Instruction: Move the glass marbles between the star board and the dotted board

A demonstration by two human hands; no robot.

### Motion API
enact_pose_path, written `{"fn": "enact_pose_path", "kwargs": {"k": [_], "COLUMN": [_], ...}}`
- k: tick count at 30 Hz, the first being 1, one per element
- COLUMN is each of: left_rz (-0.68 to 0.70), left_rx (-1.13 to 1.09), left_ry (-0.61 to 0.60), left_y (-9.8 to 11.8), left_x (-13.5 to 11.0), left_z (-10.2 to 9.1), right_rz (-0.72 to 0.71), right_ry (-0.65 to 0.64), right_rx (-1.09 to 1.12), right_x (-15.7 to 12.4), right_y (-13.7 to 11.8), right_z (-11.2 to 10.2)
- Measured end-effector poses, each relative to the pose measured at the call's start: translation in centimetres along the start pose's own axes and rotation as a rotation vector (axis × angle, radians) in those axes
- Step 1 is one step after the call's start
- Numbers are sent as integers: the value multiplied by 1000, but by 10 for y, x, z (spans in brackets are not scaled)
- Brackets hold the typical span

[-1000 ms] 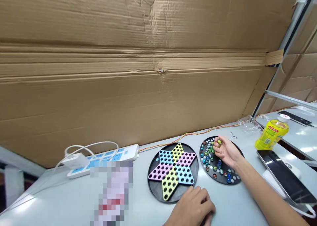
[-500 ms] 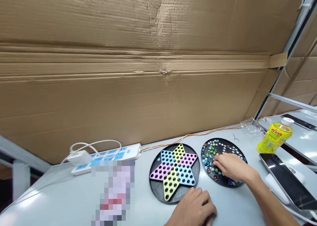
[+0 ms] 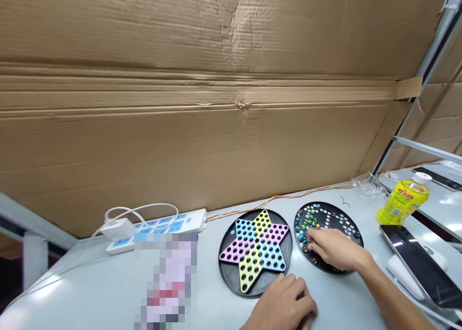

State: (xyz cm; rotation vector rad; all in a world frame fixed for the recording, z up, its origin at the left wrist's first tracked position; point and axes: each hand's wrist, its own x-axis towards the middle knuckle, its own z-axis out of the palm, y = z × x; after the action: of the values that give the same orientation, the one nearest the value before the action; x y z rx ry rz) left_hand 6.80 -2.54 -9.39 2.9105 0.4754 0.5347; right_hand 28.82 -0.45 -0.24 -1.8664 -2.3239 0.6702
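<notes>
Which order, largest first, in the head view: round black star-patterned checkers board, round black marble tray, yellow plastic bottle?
Checkers board and marble tray look alike, too close to rank; yellow plastic bottle smallest.

The cardboard [image 3: 216,127] out back is looking rough and matt, creased all over. The marbles [image 3: 309,221] are shining like glossy glass, sitting on a smooth black plastic tray [image 3: 346,216]. The star board [image 3: 255,253] is looking like matt plastic, the counter [image 3: 90,277] is showing a smooth sheen, and the bottle [image 3: 402,202] is glossy plastic.
</notes>
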Motion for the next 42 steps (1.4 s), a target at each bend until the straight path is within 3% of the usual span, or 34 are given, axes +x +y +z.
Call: {"fn": "enact_pose_path", "kwargs": {"k": [4, 8, 11, 14, 18, 21, 24, 27, 30, 33, 38, 42], "left_rz": [4, 11, 7, -20, -49, -56, -65, -65, -67, -64, -66, -66], "left_rx": [-13, -21, -14, -22, -42, -47, -52, -55, -66, -69, -48, -50], "left_ry": [17, 3, -18, -29, -9, -22, -35, -36, -32, -32, -30, -14], "left_y": [-2, -4, -2, 3, 8, 9, 9, 10, 10, 9, 9, 11], "left_x": [-2, -3, -1, 0, 1, 2, 3, 2, 2, 2, 3, 3], "left_z": [4, 7, 2, -8, -18, -21, -21, -21, -22, -22, -22, -23], "right_rz": [-48, 12, 50, 103, 115, 131, 174, 85, 42, 139, 237, 179], "right_ry": [154, 139, 120, 104, 103, 210, 394, 524, 463, 358, 265, 296], "right_rx": [963, 1779, 2040, 2112, 2039, 1850, 1406, 793, 371, 106, -77, 14], "right_x": [8, 20, 28, 34, 34, 36, 40, 43, 42, 41, 44, 49], "right_y": [16, 27, 32, 35, 36, 37, 35, 30, 21, 15, 8, 8], "right_z": [-11, -10, -2, 3, 6, 10, 16, 22, 26, 26, 26, 29]}}
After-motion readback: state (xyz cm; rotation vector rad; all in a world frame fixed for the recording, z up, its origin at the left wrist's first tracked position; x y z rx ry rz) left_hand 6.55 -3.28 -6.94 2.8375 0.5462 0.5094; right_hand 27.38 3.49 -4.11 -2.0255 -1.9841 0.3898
